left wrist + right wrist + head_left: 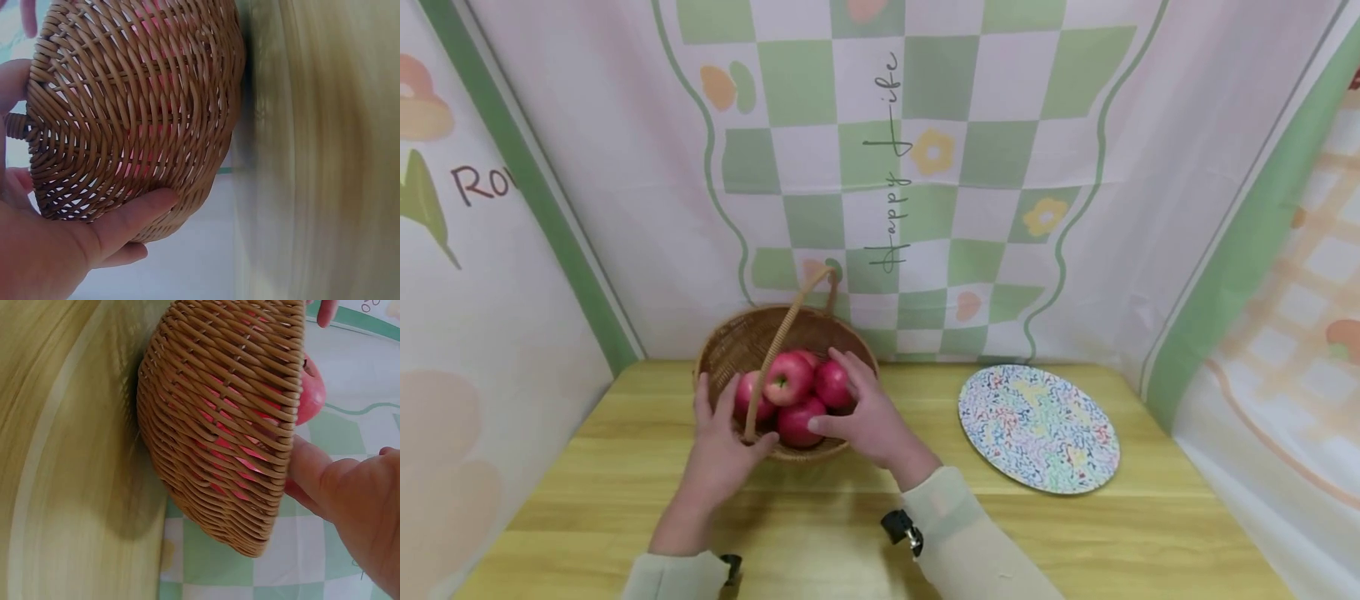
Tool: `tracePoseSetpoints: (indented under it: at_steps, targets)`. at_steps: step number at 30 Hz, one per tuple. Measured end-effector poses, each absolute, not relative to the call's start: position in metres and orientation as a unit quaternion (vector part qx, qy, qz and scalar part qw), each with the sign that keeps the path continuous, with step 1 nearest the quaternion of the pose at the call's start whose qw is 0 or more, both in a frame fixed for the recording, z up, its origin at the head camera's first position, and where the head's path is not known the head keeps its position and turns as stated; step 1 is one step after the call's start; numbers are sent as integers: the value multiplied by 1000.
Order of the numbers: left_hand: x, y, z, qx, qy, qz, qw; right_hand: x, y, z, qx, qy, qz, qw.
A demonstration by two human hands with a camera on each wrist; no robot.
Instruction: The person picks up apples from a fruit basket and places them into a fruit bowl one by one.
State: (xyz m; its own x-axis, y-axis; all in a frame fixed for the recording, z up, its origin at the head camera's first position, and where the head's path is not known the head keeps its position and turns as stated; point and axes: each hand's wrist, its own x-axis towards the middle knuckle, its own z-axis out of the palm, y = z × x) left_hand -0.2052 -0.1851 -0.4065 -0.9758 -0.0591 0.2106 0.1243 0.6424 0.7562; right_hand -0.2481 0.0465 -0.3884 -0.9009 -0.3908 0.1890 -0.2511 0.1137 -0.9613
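A round wicker basket (730, 343) with a thin arched handle (778, 337) stands on the table and holds several red apples (787, 377). My left hand (722, 454) grips the basket's near left rim, with fingers (134, 219) along the outer woven wall in the left wrist view. Over the right rim reaches my right hand (872, 417). Its thumb lies by the front apple (801, 422), and its fingers extend beside the right apple (831, 383). In the right wrist view the basket wall hides most of those fingertips.
An oval board or plate (1037, 429) with a colourful speckled pattern lies on the wooden table (910, 517), right of the basket. Behind the table hangs a green and white checkered cloth (936, 217). More printed cloth (497, 333) encloses the sides.
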Motion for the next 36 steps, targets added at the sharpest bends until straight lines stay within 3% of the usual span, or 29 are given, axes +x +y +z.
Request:
tracePoseSetpoints:
  at_steps: [9,21,36]
  targets:
    - [-205,-174,-411,-43,-907,-399,125,-253,49,-395,-203,741,-638,55]
    - [-200,-158,-412,-62,-914,-370,157,-254,56,-396,-170,808,-563,11]
    - [-192,-140,-409,-71,-910,-382,145,-254,65,-398,-176,809,-561,-7]
